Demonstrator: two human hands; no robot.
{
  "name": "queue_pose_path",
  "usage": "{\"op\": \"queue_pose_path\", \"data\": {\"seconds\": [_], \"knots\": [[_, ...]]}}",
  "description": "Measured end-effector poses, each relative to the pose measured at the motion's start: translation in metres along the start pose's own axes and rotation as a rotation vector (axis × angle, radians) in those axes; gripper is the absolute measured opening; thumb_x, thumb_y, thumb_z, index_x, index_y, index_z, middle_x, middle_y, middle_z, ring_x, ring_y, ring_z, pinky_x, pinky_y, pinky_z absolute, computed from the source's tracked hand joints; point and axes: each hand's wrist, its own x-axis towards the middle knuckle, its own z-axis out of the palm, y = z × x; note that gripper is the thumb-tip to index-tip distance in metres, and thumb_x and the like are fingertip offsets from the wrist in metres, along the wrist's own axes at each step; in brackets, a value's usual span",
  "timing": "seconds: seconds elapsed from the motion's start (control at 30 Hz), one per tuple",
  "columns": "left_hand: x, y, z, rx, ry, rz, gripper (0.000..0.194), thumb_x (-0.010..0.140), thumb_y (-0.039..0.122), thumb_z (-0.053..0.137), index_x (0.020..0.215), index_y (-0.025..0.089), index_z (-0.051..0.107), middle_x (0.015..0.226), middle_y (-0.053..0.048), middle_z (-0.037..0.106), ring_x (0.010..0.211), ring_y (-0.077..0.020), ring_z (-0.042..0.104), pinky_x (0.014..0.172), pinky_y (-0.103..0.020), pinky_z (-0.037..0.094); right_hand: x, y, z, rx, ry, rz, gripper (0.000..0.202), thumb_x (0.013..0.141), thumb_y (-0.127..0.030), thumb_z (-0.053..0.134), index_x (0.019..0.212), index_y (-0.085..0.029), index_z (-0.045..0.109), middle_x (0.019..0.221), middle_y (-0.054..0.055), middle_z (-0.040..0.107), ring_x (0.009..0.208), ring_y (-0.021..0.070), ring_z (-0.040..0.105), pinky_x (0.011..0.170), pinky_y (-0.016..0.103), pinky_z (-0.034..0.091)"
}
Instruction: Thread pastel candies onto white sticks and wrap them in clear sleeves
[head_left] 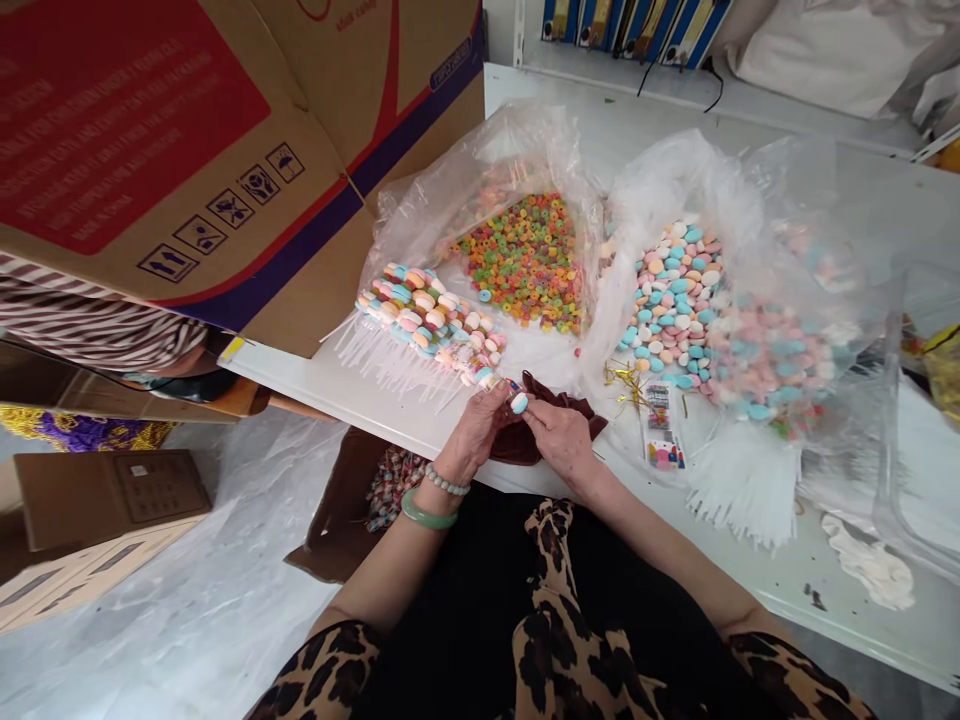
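Over the table's front edge, my left hand (475, 432) and my right hand (561, 440) meet with fingertips pinched around a small candy (519, 402) in white and pale blue. A bit of printed wrapper seems to be at the left fingertips, partly hidden by the fingers. Dark brown cloth (517, 443) lies beneath and behind both hands. Just beyond the left hand is a pile of pastel candies (420, 305) with white sticks (390, 355) pointing toward the front edge. A clear bag holds ring-shaped candies (529, 260) in orange, green and yellow behind them.
Loose pastel candies (675, 290) lie in plastic at the right, near gold twist ties (626, 380), a printed packet (664, 430) and bundled white sticks (742, 490). A large carton (315, 220) rises at the left. Below the edge, an open box (337, 510) holds wrapped candies.
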Motion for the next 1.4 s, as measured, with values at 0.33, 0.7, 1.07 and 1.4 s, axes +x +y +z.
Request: {"op": "queue_pose_path", "data": {"seconds": [0.33, 0.7, 1.07, 1.4], "knots": [[0.002, 0.016, -0.004, -0.129, 0.01, 0.009, 0.038, 0.074, 0.038, 0.078, 0.103, 0.015, 0.067, 0.102, -0.01, 0.072, 0.092, -0.0215, 0.069, 0.084, -0.034, 0.053, 0.007, 0.003, 0.001, 0.919, -0.287, 0.404, 0.026, 0.065, -0.04, 0.071, 0.067, -0.015, 0.064, 0.039, -0.008, 0.037, 0.035, 0.0045, 0.026, 0.037, 0.022, 0.011], [-0.005, -0.002, 0.019, -0.073, 0.037, 0.065, 0.043, 0.079, 0.05, 0.071, 0.104, 0.017, 0.06, 0.09, -0.007, 0.07, 0.092, -0.0233, 0.071, 0.074, -0.031, 0.056, 0.011, 0.003, 0.003, 0.927, -0.317, 0.466, 0.026, 0.068, -0.043, 0.067, 0.071, -0.017, 0.063, 0.041, -0.009, 0.035, 0.036, 0.0058, 0.023, 0.039, 0.021, 0.016], [0.0, 0.017, -0.001, -0.047, 0.203, 0.005, 0.038, 0.075, 0.046, 0.075, 0.093, 0.015, 0.062, 0.081, -0.007, 0.072, 0.071, -0.0171, 0.068, 0.07, -0.033, 0.055, 0.004, 0.007, -0.008, -0.119, -0.126, 0.073, 0.023, 0.093, -0.036, 0.05, 0.094, -0.028, 0.072, 0.087, -0.001, 0.074, 0.077, 0.0167, 0.063, 0.066, 0.026, 0.038], [-0.005, 0.006, 0.009, 0.009, 0.096, 0.092, 0.037, 0.076, 0.046, 0.074, 0.09, 0.013, 0.066, 0.084, -0.006, 0.07, 0.075, -0.0137, 0.064, 0.075, -0.028, 0.052, -0.003, 0.0, 0.001, -0.417, -0.013, -0.126, 0.034, 0.099, -0.026, 0.037, 0.105, -0.017, 0.069, 0.084, 0.01, 0.074, 0.073, 0.019, 0.065, 0.062, 0.028, 0.032]]}}
